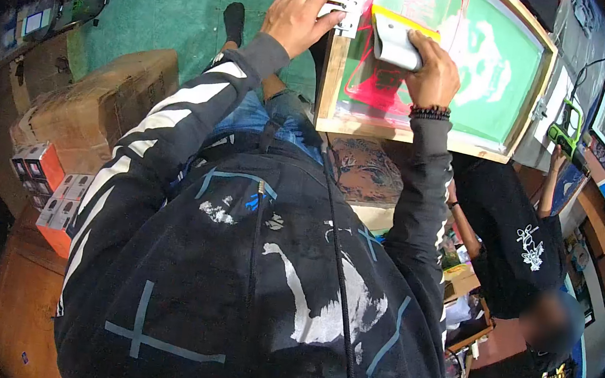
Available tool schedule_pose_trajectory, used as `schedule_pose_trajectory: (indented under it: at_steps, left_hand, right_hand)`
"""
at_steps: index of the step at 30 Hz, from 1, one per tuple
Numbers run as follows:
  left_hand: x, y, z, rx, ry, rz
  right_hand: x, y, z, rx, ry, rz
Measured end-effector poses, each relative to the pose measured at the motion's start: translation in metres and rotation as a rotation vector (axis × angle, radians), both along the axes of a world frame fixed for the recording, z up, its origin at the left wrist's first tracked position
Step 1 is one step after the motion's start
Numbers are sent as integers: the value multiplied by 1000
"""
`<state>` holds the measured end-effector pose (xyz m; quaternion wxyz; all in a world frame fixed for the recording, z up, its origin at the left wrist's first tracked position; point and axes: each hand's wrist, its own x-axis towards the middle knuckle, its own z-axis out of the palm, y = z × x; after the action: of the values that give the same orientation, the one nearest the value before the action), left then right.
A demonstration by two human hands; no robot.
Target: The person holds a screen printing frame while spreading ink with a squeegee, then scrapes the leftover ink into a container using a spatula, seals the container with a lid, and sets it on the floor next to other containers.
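Note:
My right hand is closed around a squeegee with a pale grey holder and a yellow blade edge. The squeegee rests over a screen-printing frame, a wooden frame with green mesh. Red ink is smeared on the mesh beneath the squeegee, and a pale shape shows to its right. At the frame's left side, my left hand grips a white metal bracket between thumb and fingers. Part of the bracket is hidden by those fingers.
Another person in black is at the right, one hand near a green-handled tool. A large cardboard box and smaller boxes stand at the left. An ink-stained board lies below the frame.

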<state>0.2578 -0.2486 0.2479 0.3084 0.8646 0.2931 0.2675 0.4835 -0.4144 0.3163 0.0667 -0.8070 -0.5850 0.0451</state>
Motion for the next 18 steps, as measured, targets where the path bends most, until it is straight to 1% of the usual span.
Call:
schedule_pose_trajectory:
  at_steps: [2,5,9,10,15,18]
  left_hand:
    - [0,0,2,13,1,-4]
    - [-1,-1,0,2,0,-9]
    - [0,-1,-5,21,-38,5]
    - [-1,0,-4,25,-40,5]
    - [-2,-2,-3,51,-58,29]
    - [-1,-2,-5,63,-56,40]
  right_hand:
    - [-15,-11,12,-26,30,-24]
    - [-28,-31,15,-21,35,-38]
    - [-44,-55,20,-83,72,-65]
    - [-50,-58,25,-89,112,-90]
    - [-63,-85,26,-119,97,-88]
    - [-74,-91,35,-115,102,-85]
